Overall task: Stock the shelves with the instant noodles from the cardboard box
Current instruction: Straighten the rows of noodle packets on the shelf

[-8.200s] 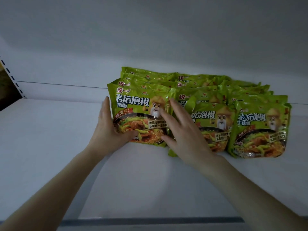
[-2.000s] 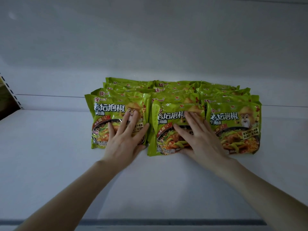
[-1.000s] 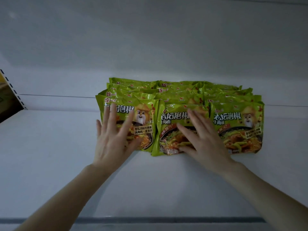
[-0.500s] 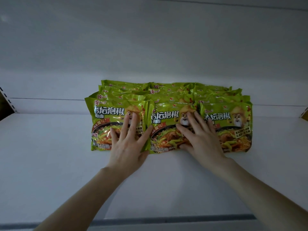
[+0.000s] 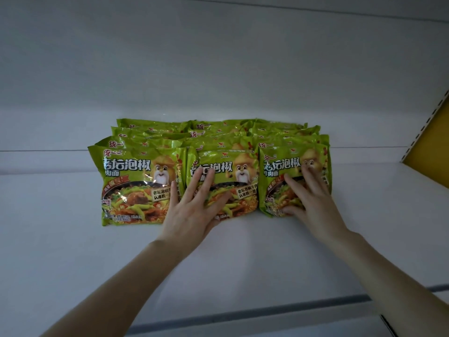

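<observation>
Three rows of green instant noodle packets lean back on the white shelf [image 5: 60, 251], several deep. The front left packet [image 5: 136, 186] stands free. My left hand [image 5: 194, 207] lies flat with spread fingers on the front middle packet [image 5: 233, 176]. My right hand [image 5: 308, 195] presses flat, fingers apart, on the front right packet [image 5: 279, 171]. Neither hand grips anything. The cardboard box is out of view.
The shelf's white back wall [image 5: 218, 69] rises behind the packets. A perforated upright with a yellow panel [image 5: 430, 152] stands at the right end. The shelf's front edge with a dark strip [image 5: 243, 312] runs below my forearms.
My left hand has shifted from the left packet to the middle one, and my right hand from the middle packet to the right one. The view has swung left to right.
</observation>
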Available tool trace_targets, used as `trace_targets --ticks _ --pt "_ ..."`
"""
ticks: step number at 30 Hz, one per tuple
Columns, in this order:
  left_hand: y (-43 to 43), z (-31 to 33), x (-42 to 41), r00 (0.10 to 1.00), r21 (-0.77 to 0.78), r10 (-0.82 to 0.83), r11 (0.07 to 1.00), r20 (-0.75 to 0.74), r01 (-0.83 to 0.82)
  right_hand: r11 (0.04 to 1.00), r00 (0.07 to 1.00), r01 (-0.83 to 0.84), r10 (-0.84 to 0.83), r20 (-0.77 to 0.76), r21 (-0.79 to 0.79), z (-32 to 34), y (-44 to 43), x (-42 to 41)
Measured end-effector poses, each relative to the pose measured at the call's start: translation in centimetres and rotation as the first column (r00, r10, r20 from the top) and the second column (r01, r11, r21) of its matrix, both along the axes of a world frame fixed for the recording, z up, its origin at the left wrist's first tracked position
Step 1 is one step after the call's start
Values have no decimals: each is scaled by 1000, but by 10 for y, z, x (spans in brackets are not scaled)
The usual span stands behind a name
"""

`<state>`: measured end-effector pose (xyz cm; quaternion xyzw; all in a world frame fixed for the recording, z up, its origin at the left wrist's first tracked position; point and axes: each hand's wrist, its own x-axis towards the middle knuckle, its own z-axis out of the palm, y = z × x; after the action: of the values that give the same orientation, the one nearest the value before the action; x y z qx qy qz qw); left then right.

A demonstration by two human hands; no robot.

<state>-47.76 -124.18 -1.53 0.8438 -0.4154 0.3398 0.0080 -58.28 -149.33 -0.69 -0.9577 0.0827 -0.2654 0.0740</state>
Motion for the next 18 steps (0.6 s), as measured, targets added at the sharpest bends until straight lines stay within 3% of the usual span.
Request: trace_targets --ticks 5,10,15,18 --pt "-3 0 -4 1000 -7 17 1000 -13 -18 1000 1000 17 -17 23 -14 -4 1 5" --pt "-10 11 -20 996 -33 46 998 -82 -49 997 996 50 -46 -80 52 8 8 0" --pt "-20 21 -57 971 -168 -170 976 -168 142 996 998 55 -51 -48 74 28 19 -12" --pt "-23 28 -83 950 -142 -202 975 -236 172 980 997 64 -54 -60 189 52 28 -24"
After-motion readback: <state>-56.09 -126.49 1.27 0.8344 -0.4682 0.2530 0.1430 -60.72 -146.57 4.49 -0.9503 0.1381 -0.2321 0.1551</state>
